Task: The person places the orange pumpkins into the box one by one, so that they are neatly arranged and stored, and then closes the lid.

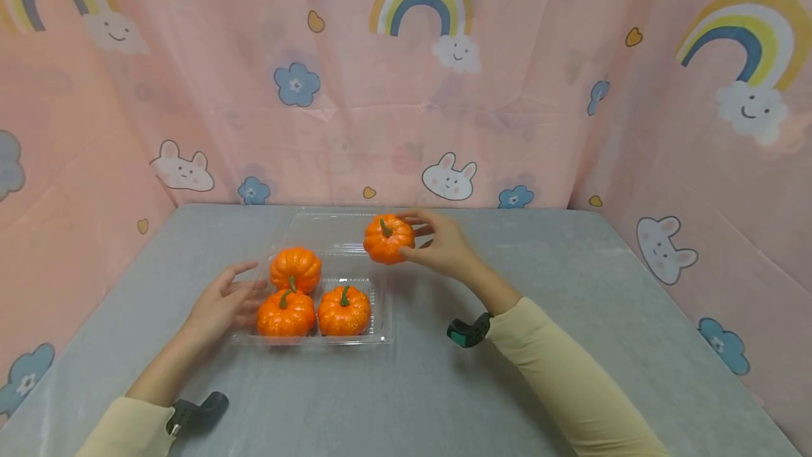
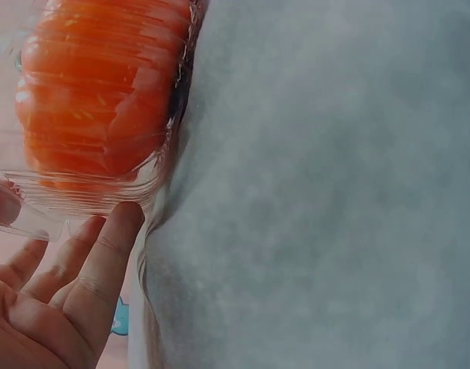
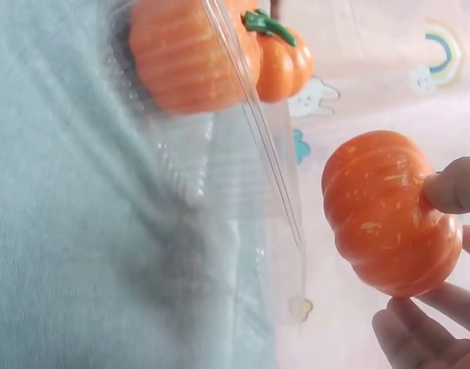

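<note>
My right hand (image 1: 444, 242) grips a small orange pumpkin (image 1: 388, 240) with a green stem, held above the back right part of a clear plastic box (image 1: 388, 330). In the right wrist view, thumb and fingers pinch this pumpkin (image 3: 388, 211) from its sides. Inside the box sit a back left pumpkin (image 1: 295, 268), a front left pumpkin (image 1: 285, 314) and a front right pumpkin (image 1: 345, 310). My left hand (image 1: 222, 302) is at the box's left side. Its fairly straight fingers (image 2: 104, 261) touch the ribbed plastic wall in the left wrist view.
The box's clear lid (image 1: 330, 228) lies folded back behind it. A grey cloth covers the table (image 1: 545, 266). Around the back and sides hangs a pink printed curtain (image 1: 355, 132). Each wrist wears a dark band, such as the right wristband (image 1: 469, 331).
</note>
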The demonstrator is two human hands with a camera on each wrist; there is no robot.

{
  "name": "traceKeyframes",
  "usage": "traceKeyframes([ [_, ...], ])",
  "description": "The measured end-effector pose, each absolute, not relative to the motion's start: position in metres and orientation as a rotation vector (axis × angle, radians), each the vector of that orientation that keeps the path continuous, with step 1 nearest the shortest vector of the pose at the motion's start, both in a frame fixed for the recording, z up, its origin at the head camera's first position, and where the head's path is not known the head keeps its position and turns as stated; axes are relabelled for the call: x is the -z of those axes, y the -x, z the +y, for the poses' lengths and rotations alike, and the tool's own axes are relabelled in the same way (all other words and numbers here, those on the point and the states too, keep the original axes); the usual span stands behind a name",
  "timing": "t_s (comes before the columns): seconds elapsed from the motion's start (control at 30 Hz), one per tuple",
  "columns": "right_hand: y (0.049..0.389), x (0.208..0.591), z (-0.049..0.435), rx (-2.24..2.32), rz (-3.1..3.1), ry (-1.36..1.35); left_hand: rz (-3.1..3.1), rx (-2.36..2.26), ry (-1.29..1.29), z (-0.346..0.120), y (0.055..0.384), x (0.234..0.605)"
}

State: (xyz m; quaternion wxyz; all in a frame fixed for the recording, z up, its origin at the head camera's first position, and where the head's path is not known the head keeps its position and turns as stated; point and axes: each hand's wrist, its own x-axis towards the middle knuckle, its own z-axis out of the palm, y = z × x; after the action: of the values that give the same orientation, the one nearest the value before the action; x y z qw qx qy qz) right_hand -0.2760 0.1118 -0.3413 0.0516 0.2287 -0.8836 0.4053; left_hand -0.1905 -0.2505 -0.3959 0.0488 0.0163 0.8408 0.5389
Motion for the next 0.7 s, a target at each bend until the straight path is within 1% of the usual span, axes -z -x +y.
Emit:
traceKeyframes([
  [0.43,0.270,0.343,0.086,-1.183,-2.647,-0.924,2.565,-1.647,-0.051,-0.251,0.190,0.396],
  [0.7,0.271,0.347,0.076,-1.143,-2.651,-1.005,2.572,-1.647,-0.068,-0.251,0.190,0.396],
])
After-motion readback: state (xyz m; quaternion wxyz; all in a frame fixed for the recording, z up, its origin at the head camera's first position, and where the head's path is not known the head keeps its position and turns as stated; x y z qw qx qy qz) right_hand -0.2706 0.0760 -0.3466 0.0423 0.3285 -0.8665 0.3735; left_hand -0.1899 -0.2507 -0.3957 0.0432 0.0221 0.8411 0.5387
